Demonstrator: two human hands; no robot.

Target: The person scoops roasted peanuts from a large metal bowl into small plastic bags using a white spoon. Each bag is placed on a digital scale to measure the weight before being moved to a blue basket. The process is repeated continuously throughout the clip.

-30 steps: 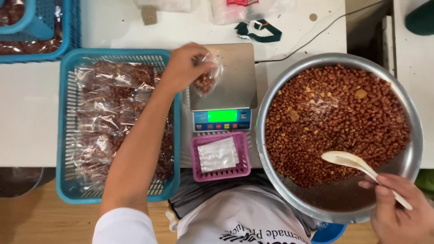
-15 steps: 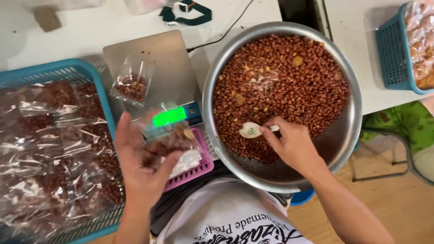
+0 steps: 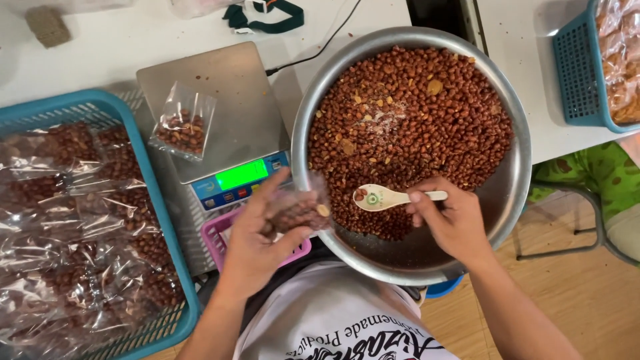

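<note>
Left hand [image 3: 257,243] curled around a small clear bag [image 3: 299,210] of peanuts, thumb and fingers pinching its sides, bag held just at the near left rim of the bowl [image 3: 517,193] and above the pink tray [image 3: 217,241]. Right hand [image 3: 453,223] closed on the handle of a white spoon [image 3: 383,197], fingers pressed together around the handle's end, spoon lying level over the nuts with two or three peanuts in its scoop. Spoon tip close to the bag's mouth, not touching as far as can be told. Bowl wide, round, of metal, mostly filled with red-brown peanuts [image 3: 413,127], a bare patch of metal showing at the near side under the right hand. Scale [image 3: 220,110] left of the bowl, steel platform, green lit display [image 3: 241,175] on its front edge. Second bag [image 3: 183,121] flat on the platform, near its left side, partly filled with peanuts. Blue basket [image 3: 160,200] at far left, packed with filled clear bags [image 3: 67,220]. Another blue basket [image 3: 577,73] at top right, also holding bags, well apart from the hands. White table [image 3: 133,40] under the scale and both baskets, a black cable [image 3: 320,50] running across it toward the scale. White shirt with dark print at the bottom edge, between the arms.
</note>
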